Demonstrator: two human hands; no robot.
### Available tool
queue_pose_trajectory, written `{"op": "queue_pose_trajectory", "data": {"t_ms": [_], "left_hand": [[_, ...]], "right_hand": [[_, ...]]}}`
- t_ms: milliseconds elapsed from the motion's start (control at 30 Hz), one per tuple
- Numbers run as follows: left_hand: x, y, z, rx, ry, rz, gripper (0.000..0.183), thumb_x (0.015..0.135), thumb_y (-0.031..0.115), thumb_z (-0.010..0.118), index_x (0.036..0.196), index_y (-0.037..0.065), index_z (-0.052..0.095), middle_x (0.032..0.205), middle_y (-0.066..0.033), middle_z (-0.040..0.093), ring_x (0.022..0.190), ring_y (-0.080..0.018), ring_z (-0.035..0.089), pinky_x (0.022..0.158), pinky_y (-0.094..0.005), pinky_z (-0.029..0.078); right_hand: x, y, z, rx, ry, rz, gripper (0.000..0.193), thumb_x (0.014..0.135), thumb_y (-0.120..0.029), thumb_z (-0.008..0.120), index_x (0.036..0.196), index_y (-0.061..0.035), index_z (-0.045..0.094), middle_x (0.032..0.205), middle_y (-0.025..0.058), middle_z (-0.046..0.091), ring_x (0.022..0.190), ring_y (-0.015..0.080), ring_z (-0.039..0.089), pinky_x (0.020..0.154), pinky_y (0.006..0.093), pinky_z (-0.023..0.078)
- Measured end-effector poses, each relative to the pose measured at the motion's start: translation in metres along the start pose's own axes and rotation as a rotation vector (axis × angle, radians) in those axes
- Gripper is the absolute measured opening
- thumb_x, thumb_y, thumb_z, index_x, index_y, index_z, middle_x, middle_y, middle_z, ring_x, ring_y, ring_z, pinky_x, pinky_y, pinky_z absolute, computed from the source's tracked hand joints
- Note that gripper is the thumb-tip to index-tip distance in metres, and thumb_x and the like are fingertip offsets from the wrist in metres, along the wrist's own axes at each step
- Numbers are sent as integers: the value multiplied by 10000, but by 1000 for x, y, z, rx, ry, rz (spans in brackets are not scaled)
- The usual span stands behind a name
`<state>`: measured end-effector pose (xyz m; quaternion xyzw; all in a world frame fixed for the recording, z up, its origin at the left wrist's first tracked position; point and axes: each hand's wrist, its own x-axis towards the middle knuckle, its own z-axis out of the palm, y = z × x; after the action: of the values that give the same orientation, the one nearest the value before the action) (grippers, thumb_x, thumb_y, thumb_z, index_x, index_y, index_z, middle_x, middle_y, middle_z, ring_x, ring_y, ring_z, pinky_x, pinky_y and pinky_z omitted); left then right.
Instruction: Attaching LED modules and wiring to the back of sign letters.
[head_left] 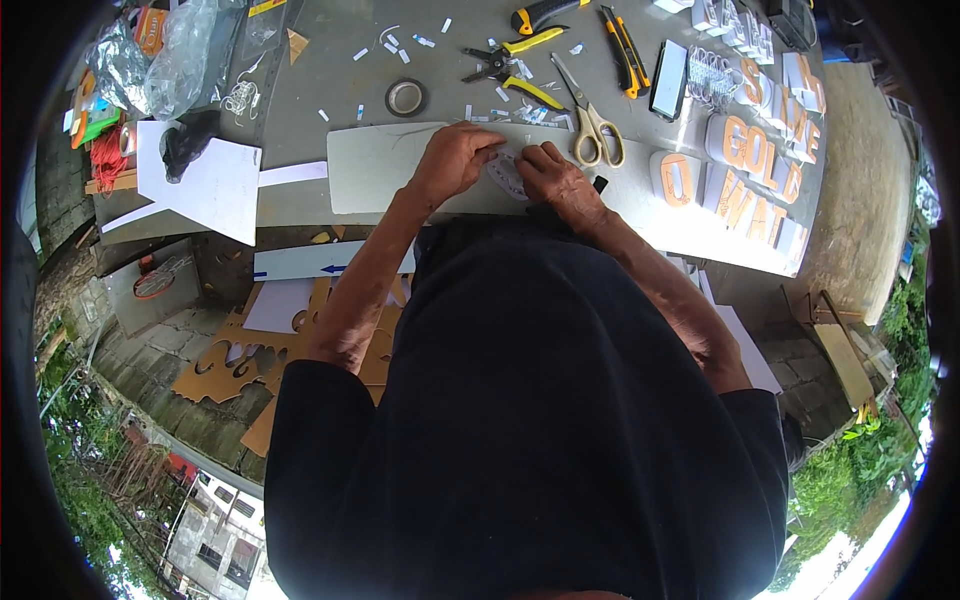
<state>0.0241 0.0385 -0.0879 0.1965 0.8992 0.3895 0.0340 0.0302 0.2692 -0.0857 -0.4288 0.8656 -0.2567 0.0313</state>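
Both hands meet over a pale board near the table's front edge. A small white curved piece [507, 177] with marks along it lies between them. My left hand [456, 165] has its fingers drawn together at the piece's upper left side; what lies in its fingertips is too small to make out. My right hand [562, 183] is closed with bent fingers on the piece's right edge. Just right of it lie scissors [592, 130] with beige handles, blades pointing away. The pale board [375, 170] extends under both hands.
Beyond the hands lie yellow-handled pliers [515, 67], a roll of dark tape [406, 97], a utility knife [625, 52], a phone [669, 80] and paper scraps. Raised orange-faced letters [750, 150] stand at right. Plastic bags [180, 75] and white sheets [215, 190] are at left.
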Motion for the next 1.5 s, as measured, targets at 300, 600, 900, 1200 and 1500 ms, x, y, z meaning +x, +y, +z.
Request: {"op": "queue_pose_trajectory", "data": {"t_ms": [300, 600, 900, 1200, 1500], "left_hand": [[1, 4, 2, -36, -24, -66, 207, 816, 76, 777, 1022, 49, 769, 982, -122, 745, 919, -305, 709, 830, -381, 559], [12, 9, 3, -28, -44, -210, 159, 767, 84, 800, 921, 47, 785, 873, -143, 751, 784, -304, 732, 732, -352, 570], [20, 10, -3, -37, -121, -242, 162, 756, 67, 784, 917, 49, 791, 854, -169, 744, 779, -303, 742, 725, -357, 571], [17, 5, -4, -164, -97, -212, 158, 790, 16, 763, 947, 27, 784, 896, -177, 753, 825, -315, 747, 768, -365, 581], [15, 8, 6, -99, -92, -260, 127, 778, 23, 755, 904, 10, 760, 899, -180, 749, 821, -325, 739, 737, -383, 574]], "right_hand": [[-5, 0, 4, 65, 12, 45, 416, 739, -10, 702, 1138, -6, 586, 1105, 127, 540, 1069, 327, 560, 905, 419, 550], [-3, 2, 2, 30, -15, 20, 434, 734, 0, 703, 1152, -5, 588, 1116, 127, 536, 1070, 322, 555, 917, 408, 543], [3, 2, -18, 256, -13, 140, 470, 760, 44, 668, 1222, 4, 588, 1111, 150, 586, 1045, 343, 604, 911, 433, 542], [-2, 2, -13, 142, -65, 79, 561, 783, 56, 619, 1333, -48, 573, 1150, 156, 584, 1121, 329, 602, 966, 408, 542], [4, -4, -8, -68, -185, -44, 563, 757, 13, 649, 1315, -25, 586, 1107, 133, 528, 1106, 291, 564, 937, 385, 541]]}}
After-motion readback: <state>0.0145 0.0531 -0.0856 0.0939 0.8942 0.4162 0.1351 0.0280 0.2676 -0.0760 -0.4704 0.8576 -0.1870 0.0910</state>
